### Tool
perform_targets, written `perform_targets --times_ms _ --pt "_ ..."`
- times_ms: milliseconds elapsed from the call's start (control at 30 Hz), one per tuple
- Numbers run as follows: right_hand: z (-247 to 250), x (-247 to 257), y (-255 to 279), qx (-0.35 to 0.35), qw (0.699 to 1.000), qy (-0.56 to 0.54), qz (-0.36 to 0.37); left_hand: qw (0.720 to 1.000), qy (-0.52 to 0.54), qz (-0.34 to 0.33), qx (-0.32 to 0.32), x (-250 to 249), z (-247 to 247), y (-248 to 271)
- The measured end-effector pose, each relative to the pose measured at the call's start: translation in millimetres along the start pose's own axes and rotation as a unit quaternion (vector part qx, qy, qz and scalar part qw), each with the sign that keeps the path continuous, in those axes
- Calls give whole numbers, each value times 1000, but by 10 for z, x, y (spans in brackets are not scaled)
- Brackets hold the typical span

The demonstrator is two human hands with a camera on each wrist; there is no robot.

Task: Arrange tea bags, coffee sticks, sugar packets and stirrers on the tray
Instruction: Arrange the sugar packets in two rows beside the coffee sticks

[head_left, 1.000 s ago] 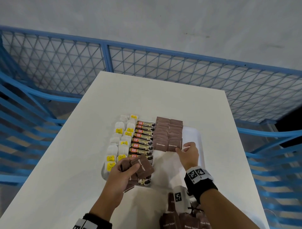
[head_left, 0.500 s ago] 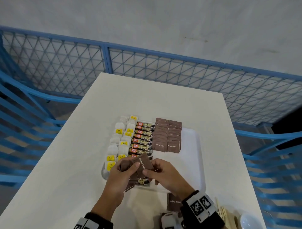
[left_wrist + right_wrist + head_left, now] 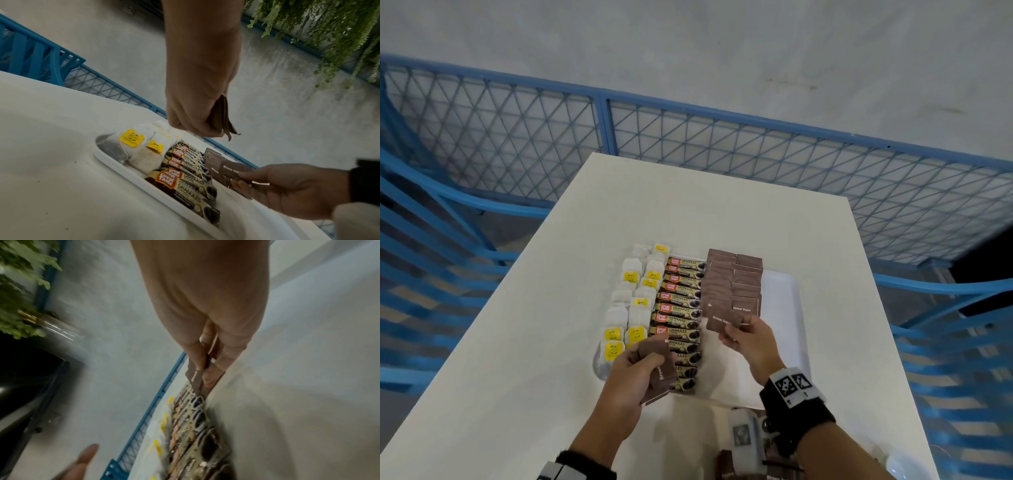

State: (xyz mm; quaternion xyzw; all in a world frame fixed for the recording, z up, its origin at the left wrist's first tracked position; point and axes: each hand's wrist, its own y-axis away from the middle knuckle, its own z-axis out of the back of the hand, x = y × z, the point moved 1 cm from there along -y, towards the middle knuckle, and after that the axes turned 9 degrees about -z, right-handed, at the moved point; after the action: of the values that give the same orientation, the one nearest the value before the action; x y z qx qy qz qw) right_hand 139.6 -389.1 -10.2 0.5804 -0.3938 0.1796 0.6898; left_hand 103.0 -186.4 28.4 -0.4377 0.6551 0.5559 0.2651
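A white tray (image 3: pixel 786 291) holds two columns of tea bags (image 3: pixel 635 301) on its left, a column of coffee sticks (image 3: pixel 681 308) in the middle, and two columns of brown sugar packets (image 3: pixel 732 277) to their right. My left hand (image 3: pixel 633 373) grips a small stack of brown sugar packets (image 3: pixel 659 371) above the tray's near left corner; in the left wrist view the stack (image 3: pixel 223 120) sticks out of its curled fingers. My right hand (image 3: pixel 751 337) pinches one brown sugar packet (image 3: pixel 724 320) just above the near end of the sugar columns, and the right wrist view shows the packet (image 3: pixel 202 379) between the fingers.
The tray sits on a white table (image 3: pixel 517 342) ringed by a blue mesh fence (image 3: pixel 688 137). More brown sugar packets (image 3: pixel 729 467) lie at the table's near edge under my right wrist. The tray's right third is bare.
My right hand left the sugar columns, came to the stack in my left hand, took one packet, and has carried it forward to the near end of the sugar columns.
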Motion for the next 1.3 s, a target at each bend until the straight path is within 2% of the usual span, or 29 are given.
perform_targets --times_ms 133,233,533,633,700,767,867,967,1067,1300 --pt "-33 -22 -190 -77 989 123 24 1000 3 -17 -2 -10 -6 5" --pt "-78 -20 -275 -123 976 174 37 999 16 -37 -15 -22 5 1" --pt "-125 -36 -321 -156 964 205 73 998 32 -55 -19 -38 53 0" --pt "-131 -11 -249 -161 958 208 114 998 23 -58 -23 -39 34 7" --pt "-167 33 -115 -140 959 200 145 998 24 -57 -23 -40 21 13" --pt "-241 77 65 -83 960 216 156 998 26 -54 -22 -38 12 20" --pt "-342 86 344 81 961 231 129 998 25 -50 -18 -42 -13 31" --pt "-397 67 569 223 955 165 101 998 27 -50 -9 -43 -39 36" --pt "-411 32 643 247 959 116 81 999 36 -36 -6 -26 -46 38" --pt "-337 42 647 212 970 95 71 997 20 -26 67 -40 -54 97"
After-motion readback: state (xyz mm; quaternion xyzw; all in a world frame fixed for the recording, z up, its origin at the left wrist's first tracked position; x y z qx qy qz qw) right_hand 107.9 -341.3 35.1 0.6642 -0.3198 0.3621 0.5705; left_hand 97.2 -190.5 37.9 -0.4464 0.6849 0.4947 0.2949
